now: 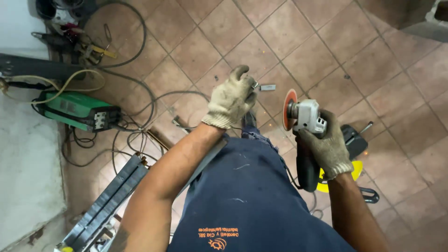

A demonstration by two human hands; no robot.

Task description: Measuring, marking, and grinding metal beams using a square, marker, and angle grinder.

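Gloved right hand (329, 149) gripping angle grinder (304, 140), gloved left hand (232, 98) left of grinder, closed around small metal piece (255, 85), green welder (77, 111) far left of grinder on tiled floor (326, 56).

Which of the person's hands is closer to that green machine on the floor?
Left. The left hand, gloved and gripping a small metal piece, is nearer the green welding machine; the right hand, holding the angle grinder, is farther away.

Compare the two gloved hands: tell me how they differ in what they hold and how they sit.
The left hand pinches a small metal piece; the right hand grips the angle grinder around its body. The left hand is held further out over the tiled floor; the right hand sits closer in. Both wear dirty work gloves.
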